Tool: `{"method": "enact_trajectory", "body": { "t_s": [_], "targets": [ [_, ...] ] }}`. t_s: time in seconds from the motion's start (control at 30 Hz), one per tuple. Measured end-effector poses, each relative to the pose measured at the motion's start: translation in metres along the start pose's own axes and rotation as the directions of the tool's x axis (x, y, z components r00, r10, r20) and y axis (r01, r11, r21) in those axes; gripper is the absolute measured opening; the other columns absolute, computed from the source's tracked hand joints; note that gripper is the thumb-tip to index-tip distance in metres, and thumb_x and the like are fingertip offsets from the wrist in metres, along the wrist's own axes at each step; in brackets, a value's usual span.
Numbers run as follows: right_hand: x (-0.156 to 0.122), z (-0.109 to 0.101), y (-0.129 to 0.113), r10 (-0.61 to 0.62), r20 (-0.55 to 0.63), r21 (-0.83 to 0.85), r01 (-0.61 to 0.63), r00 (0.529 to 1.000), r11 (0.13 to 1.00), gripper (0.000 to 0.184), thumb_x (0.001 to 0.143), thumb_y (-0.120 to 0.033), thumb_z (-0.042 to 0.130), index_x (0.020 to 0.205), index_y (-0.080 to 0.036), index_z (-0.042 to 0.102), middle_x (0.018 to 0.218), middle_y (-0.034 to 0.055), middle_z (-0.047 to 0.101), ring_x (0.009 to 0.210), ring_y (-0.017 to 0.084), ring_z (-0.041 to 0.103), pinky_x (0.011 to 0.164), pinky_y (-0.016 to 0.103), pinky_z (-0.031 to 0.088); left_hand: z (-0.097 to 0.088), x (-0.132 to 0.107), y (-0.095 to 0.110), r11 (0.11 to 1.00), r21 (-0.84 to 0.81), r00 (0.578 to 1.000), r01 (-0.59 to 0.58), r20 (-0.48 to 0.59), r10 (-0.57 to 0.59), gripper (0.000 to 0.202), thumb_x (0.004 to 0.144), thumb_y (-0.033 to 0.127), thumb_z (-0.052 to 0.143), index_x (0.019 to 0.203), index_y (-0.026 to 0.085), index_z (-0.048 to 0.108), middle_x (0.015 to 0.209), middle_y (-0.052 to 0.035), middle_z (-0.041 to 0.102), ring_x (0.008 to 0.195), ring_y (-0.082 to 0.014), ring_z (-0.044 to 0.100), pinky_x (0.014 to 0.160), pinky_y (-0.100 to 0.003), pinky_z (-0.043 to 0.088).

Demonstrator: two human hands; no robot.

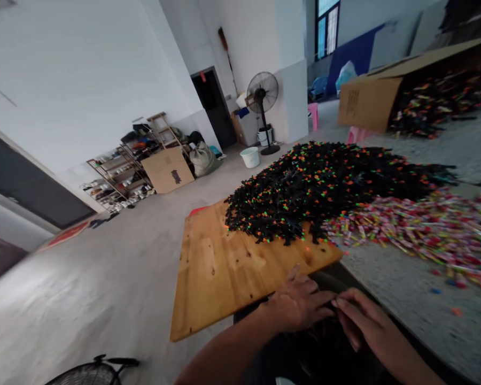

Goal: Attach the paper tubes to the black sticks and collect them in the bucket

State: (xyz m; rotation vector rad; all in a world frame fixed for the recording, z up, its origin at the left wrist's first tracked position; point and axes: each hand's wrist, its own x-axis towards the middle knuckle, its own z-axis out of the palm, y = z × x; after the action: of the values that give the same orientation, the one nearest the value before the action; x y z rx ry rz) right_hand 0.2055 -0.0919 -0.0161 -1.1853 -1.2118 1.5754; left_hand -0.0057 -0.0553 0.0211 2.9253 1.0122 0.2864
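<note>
My left hand [299, 302] rests at the near edge of a wooden board [224, 267], fingers curled over a dark object at my lap. My right hand [363, 318] lies beside it, fingers bent and pressed on the same dark thing, which I cannot make out. Beyond the hands a big heap of black pieces with orange and green tips [316, 187] covers the far end of the board. A spread of multicoloured small sticks [417, 224] lies to its right on a grey speckled tabletop [404, 289].
A tipped cardboard box [369, 101] spills more coloured pieces at the far right. A standing fan [262, 107], a white bucket [250, 156], a sack, shelves [120, 176] and a flat carton [168, 170] line the far wall. Another fan's grille [88, 371] shows at the bottom left.
</note>
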Motion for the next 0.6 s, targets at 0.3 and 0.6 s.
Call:
{"method": "enact_trajectory", "body": {
  "t_s": [0.3, 0.6],
  "targets": [
    [-0.001, -0.002, 0.005, -0.018, 0.04, -0.08, 0.021, 0.999, 0.997, 0.044, 0.095, -0.066, 0.058, 0.087, -0.023, 0.056, 0.055, -0.0064, 0.055, 0.045, 0.013, 0.05, 0.047, 0.026, 0.041, -0.007, -0.002, 0.003, 0.998, -0.033, 0.998, -0.045, 0.04, 0.046, 0.041, 0.109, 0.051, 0.043, 0.119, 0.02, 0.068, 0.095, -0.0057, 0.072, 0.088, -0.0187, 0.07, 0.077, -0.028, 0.055],
    [-0.01, 0.0, -0.026, -0.091, -0.083, 0.109, 0.1, 0.992, 0.989, 0.039, 0.087, -0.053, 0.074, 0.106, -0.022, 0.059, 0.068, -0.0043, 0.065, 0.053, 0.012, 0.056, 0.052, 0.025, 0.045, -0.011, 0.002, 0.001, 0.958, -0.286, 0.993, 0.021, -0.102, -0.052, 0.042, 0.109, 0.049, 0.044, 0.125, 0.018, 0.067, 0.098, -0.0077, 0.071, 0.091, -0.0196, 0.069, 0.083, -0.032, 0.055]
  ]
}}
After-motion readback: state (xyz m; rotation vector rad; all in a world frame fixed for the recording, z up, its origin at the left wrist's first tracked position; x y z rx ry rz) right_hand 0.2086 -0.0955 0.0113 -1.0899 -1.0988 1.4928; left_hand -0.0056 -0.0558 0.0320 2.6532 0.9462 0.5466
